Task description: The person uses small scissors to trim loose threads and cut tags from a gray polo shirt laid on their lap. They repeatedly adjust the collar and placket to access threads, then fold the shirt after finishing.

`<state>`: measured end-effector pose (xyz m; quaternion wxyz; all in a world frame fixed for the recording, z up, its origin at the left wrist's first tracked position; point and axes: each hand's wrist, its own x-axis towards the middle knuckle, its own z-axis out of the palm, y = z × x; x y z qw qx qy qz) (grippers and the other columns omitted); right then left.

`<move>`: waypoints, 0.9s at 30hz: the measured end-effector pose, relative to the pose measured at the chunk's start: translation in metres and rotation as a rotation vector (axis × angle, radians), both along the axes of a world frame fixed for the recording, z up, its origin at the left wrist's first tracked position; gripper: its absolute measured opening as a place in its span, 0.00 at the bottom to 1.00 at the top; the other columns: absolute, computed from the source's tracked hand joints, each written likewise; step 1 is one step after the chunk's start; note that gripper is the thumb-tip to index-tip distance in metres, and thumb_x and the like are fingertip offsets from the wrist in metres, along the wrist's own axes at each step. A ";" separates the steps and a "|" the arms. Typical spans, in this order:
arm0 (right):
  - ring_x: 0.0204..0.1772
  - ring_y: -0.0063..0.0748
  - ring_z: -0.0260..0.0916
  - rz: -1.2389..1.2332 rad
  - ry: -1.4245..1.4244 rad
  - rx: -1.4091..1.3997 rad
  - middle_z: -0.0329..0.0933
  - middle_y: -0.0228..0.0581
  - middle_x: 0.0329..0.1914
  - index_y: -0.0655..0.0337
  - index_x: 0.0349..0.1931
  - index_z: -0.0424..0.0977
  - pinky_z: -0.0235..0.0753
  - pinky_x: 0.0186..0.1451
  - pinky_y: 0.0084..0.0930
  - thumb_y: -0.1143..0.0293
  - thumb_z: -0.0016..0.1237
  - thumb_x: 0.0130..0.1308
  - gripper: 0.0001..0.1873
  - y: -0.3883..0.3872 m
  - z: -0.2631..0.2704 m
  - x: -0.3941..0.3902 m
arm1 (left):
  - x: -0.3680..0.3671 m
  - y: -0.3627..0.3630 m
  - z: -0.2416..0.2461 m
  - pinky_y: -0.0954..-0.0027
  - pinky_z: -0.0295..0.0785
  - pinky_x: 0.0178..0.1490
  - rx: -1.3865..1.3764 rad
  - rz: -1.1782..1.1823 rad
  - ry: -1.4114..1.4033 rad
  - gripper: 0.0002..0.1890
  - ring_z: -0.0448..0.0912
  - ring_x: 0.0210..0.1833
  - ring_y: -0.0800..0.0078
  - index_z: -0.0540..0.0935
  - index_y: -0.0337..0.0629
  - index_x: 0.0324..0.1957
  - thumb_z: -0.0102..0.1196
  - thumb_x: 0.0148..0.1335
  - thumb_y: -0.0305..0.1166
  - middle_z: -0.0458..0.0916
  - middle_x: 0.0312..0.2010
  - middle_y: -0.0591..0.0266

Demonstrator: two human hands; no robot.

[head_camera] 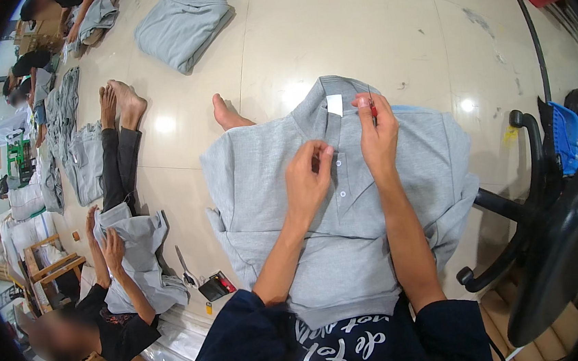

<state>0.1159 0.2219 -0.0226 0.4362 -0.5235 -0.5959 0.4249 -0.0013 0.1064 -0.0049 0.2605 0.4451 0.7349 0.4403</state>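
Note:
A light grey polo shirt (268, 182) lies spread over my lap and legs, its collar (309, 107) away from me. A white label (334, 106) shows inside the neck, and two white buttons (339, 163) sit on the placket. My left hand (309, 178) is just left of the placket's top, thumb and fingertips drawn together; whether a thread or cloth is pinched there is hidden. My right hand (378, 131) holds a small red-handled pointed tool (373, 109) upright at the collar's right side. Its thumb and forefinger are close to the collar edge.
Scissors (185, 272), a black case (217, 287) and a yellow lighter (209, 308) lie on the tiled floor at left. Beside them a co-worker (126, 318) handles grey cloth. Folded grey garments (183, 27) lie ahead. A black chair base (528, 201) and blue dustpan (567, 138) stand right.

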 end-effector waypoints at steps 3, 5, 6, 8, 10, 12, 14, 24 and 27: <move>0.45 0.26 0.77 0.043 0.008 0.024 0.86 0.37 0.44 0.65 0.49 0.83 0.77 0.52 0.27 0.60 0.49 0.85 0.17 0.001 -0.001 0.001 | 0.007 -0.020 -0.003 0.66 0.76 0.37 -0.025 -0.031 -0.037 0.08 0.83 0.30 0.67 0.86 0.34 0.44 0.64 0.73 0.31 0.87 0.31 0.54; 0.40 0.30 0.77 0.072 0.038 0.019 0.85 0.41 0.42 0.66 0.49 0.83 0.77 0.48 0.29 0.62 0.48 0.84 0.15 0.000 -0.002 0.004 | 0.008 -0.034 0.012 0.67 0.77 0.37 -0.143 -0.075 -0.064 0.09 0.84 0.31 0.67 0.87 0.35 0.45 0.65 0.73 0.32 0.89 0.34 0.53; 0.38 0.32 0.77 0.088 0.052 0.018 0.84 0.43 0.41 0.66 0.50 0.82 0.77 0.47 0.31 0.63 0.48 0.84 0.15 -0.001 -0.002 0.005 | 0.010 -0.042 0.018 0.67 0.77 0.37 -0.204 -0.131 -0.106 0.10 0.84 0.31 0.68 0.87 0.34 0.46 0.65 0.73 0.33 0.89 0.33 0.53; 0.34 0.24 0.74 0.115 0.176 -0.146 0.84 0.38 0.38 0.67 0.49 0.83 0.73 0.42 0.25 0.63 0.49 0.84 0.15 -0.010 0.022 0.012 | 0.011 -0.056 0.024 0.67 0.76 0.37 -0.330 -0.231 -0.192 0.12 0.83 0.30 0.70 0.88 0.34 0.47 0.66 0.73 0.35 0.88 0.31 0.54; 0.31 0.17 0.69 0.144 0.247 -0.240 0.83 0.34 0.34 0.67 0.49 0.84 0.68 0.37 0.20 0.62 0.50 0.84 0.15 -0.023 0.043 0.024 | 0.018 -0.068 0.014 0.68 0.75 0.37 -0.255 -0.305 -0.059 0.13 0.81 0.29 0.73 0.87 0.34 0.46 0.66 0.73 0.36 0.86 0.28 0.59; 0.29 0.10 0.64 0.172 0.261 -0.252 0.82 0.29 0.31 0.66 0.48 0.84 0.61 0.32 0.16 0.61 0.51 0.83 0.16 -0.033 0.050 0.044 | 0.019 -0.076 -0.003 0.70 0.73 0.37 -0.288 -0.287 -0.148 0.13 0.80 0.30 0.77 0.87 0.34 0.46 0.65 0.74 0.36 0.84 0.27 0.64; 0.26 0.09 0.60 0.169 0.255 -0.352 0.74 0.24 0.26 0.67 0.47 0.85 0.56 0.30 0.15 0.63 0.51 0.83 0.15 -0.050 0.058 0.055 | 0.012 -0.078 -0.017 0.73 0.71 0.38 -0.420 -0.173 -0.458 0.12 0.79 0.32 0.81 0.86 0.34 0.46 0.65 0.75 0.35 0.83 0.28 0.70; 0.29 0.13 0.67 -0.090 0.094 -0.369 0.85 0.31 0.32 0.68 0.46 0.85 0.63 0.32 0.16 0.66 0.56 0.79 0.12 -0.081 0.035 0.070 | 0.000 -0.071 -0.009 0.77 0.68 0.40 -0.430 -0.177 -0.784 0.11 0.74 0.30 0.84 0.86 0.36 0.52 0.61 0.78 0.33 0.79 0.28 0.75; 0.37 0.19 0.75 -0.144 -0.025 -0.281 0.87 0.32 0.35 0.71 0.47 0.84 0.76 0.44 0.24 0.65 0.60 0.76 0.15 -0.076 0.036 0.066 | 0.004 -0.071 0.002 0.77 0.69 0.41 -0.375 -0.232 -0.708 0.13 0.75 0.31 0.83 0.85 0.38 0.58 0.60 0.77 0.32 0.81 0.29 0.74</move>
